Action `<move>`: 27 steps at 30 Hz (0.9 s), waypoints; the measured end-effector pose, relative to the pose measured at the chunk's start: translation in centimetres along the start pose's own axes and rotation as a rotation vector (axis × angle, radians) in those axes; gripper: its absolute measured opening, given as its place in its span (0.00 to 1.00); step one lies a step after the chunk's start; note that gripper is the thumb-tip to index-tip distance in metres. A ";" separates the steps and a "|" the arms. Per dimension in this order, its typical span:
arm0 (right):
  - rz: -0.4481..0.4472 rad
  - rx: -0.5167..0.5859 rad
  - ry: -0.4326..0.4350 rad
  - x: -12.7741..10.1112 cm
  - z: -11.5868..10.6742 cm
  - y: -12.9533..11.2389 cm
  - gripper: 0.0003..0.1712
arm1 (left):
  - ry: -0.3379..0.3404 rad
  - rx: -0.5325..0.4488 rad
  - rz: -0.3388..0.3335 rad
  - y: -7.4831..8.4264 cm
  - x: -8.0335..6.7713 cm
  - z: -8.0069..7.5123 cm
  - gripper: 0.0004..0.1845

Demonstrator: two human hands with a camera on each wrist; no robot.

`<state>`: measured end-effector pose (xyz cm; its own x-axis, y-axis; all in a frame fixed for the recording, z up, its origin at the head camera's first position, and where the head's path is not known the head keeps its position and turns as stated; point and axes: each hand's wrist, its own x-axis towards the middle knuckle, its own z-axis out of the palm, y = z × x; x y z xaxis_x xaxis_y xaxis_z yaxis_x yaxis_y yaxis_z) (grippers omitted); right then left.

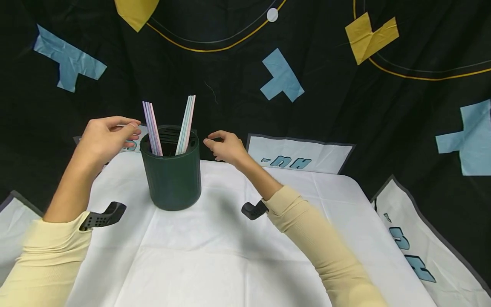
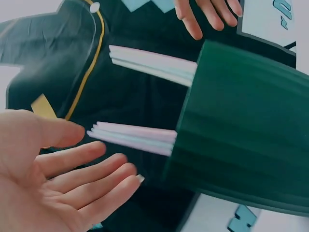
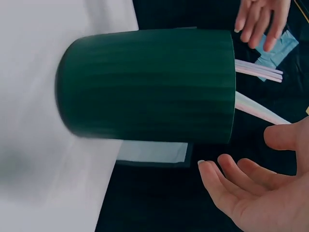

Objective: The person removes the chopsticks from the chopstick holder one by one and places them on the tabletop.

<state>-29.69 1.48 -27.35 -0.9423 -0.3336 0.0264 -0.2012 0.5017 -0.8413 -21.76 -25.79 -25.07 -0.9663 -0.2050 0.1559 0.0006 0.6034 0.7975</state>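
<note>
A dark green cylindrical holder (image 1: 172, 181) stands upright on the white-covered table, with a slotted part at the back of its mouth. Two bundles of thin pastel straws rise out of it: a pink-and-lilac bundle (image 1: 152, 128) leaning left and a paler mint-and-pink bundle (image 1: 186, 125) leaning right. My left hand (image 1: 105, 136) hovers just left of the rim, fingers loosely extended and apart from the straws. To the right of the rim my right hand (image 1: 226, 147) is raised, its fingers relaxed with nothing in them. Both palms face the holder in the wrist views.
White cloth covers the table (image 1: 199, 264). Behind it hangs a black curtain (image 1: 230, 94) with blue and yellow tape pieces. White printed panels (image 1: 299, 153) show beyond the back edge and at the right side. Each wrist wears a black strap mount (image 1: 103, 216).
</note>
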 end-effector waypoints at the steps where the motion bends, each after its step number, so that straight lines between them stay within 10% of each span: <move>1: 0.005 0.020 0.004 0.2 0.2 -0.1 0.23 | 0.020 -0.014 -0.017 -0.3 0.3 0.0 0.35; 8: 0.072 0.159 0.066 1.7 1.5 -0.3 0.23 | 0.034 -0.098 -0.116 -2.5 2.2 0.8 0.34; 27: 0.174 0.384 0.091 2.9 5.4 0.5 0.23 | -0.318 -0.513 -0.246 -5.9 5.5 2.4 0.37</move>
<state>-31.09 -3.53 -30.59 -0.9767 -0.1895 -0.1006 0.0607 0.2054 -0.9768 -27.70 -28.63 -30.36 -0.9829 -0.0045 -0.1843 -0.1837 0.1069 0.9772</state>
